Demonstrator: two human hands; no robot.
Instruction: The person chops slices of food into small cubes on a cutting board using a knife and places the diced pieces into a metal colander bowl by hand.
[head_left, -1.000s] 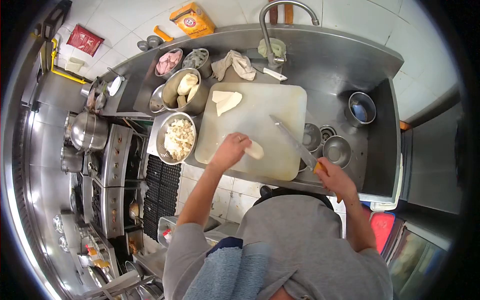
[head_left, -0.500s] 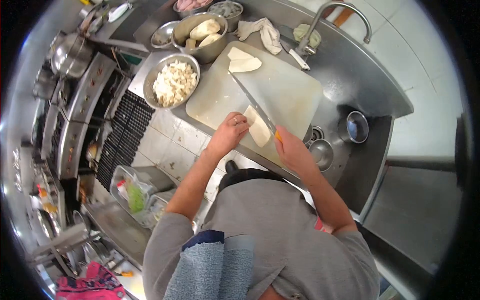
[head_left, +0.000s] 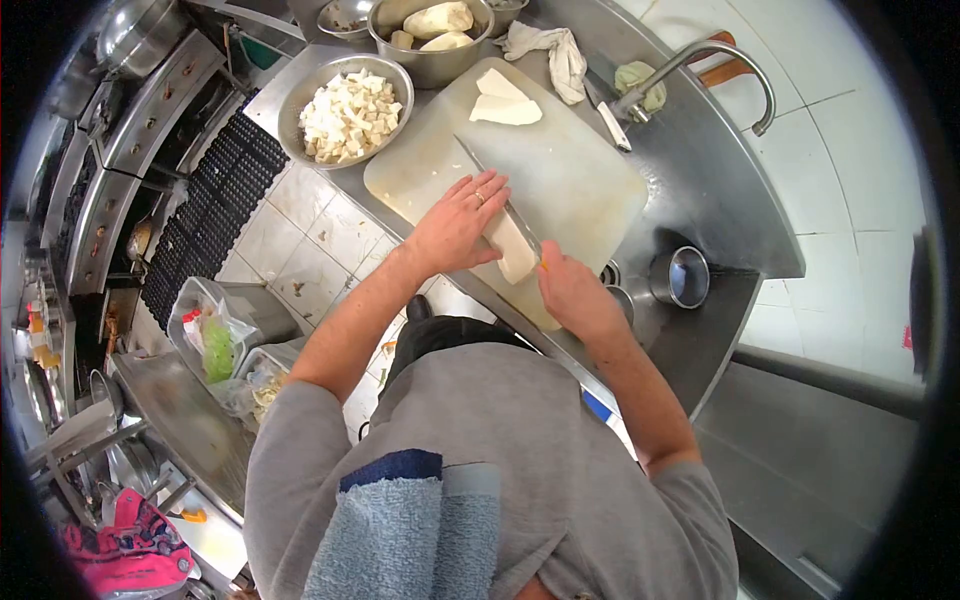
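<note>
My left hand (head_left: 460, 222) lies with straight fingers over a long piece of pale, peeled root vegetable (head_left: 517, 260), covering its far part. My right hand (head_left: 582, 302) is wrapped around the orange handle of a long kitchen knife (head_left: 525, 225). The blade runs along the right side of the piece, its tip pointing away from me; whether it has entered the piece I cannot tell. Both rest on a white cutting board (head_left: 590, 190). Near the board's far edge lie two more pale cut pieces (head_left: 505, 108).
Left of the board, a metal bowl (head_left: 402, 125) holds pale cubes. Behind it, a pot (head_left: 440, 68) contains peeled chunks. A cloth (head_left: 565, 70) and a white-handled knife (head_left: 612, 125) lie by the faucet (head_left: 690, 52). A metal cup (head_left: 688, 277) sits in the sink at right.
My left hand has gone from curled fingers beside the piece to lying flat over it. The knife now lies closer along the piece's right side. My view has shifted.
</note>
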